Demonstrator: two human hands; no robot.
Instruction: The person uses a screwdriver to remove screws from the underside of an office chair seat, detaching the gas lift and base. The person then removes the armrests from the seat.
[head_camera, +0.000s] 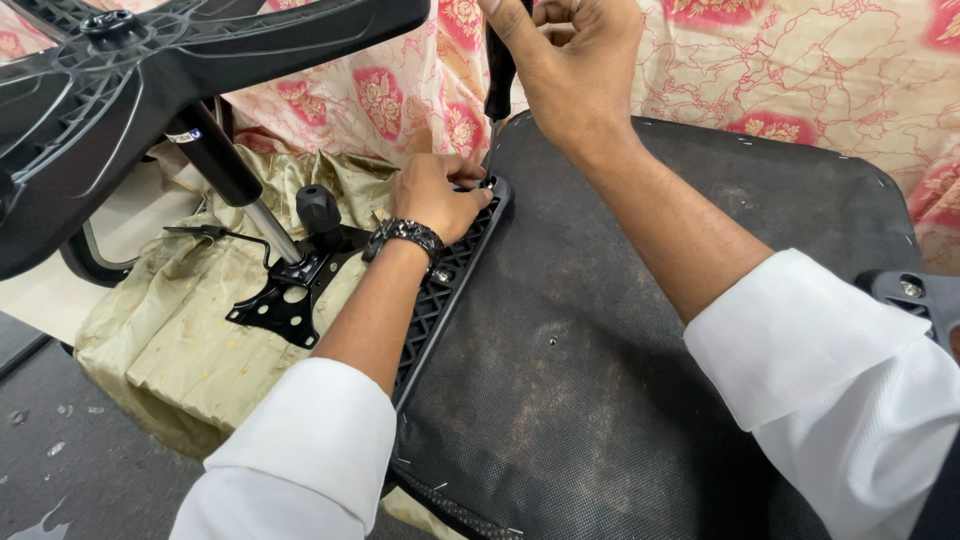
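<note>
Floral pink cloth (800, 70) covers the bed — an upturned black seat (620, 330) lies on it. Right hand (575, 65) closed round a screwdriver (498, 85), upright at the ribbed bracket (450, 290) — left hand (435, 195) presses there.

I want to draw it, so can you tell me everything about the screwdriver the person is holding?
The screwdriver has a dark handle and a thin metal shaft. It stands nearly upright, tip down. The right hand grips the handle from above, hiding its top. The tip meets the end of a black plastic lattice bracket on the upturned dark fabric seat underside. The left hand, wearing a dark bracelet, steadies the bracket beside the tip.
</note>
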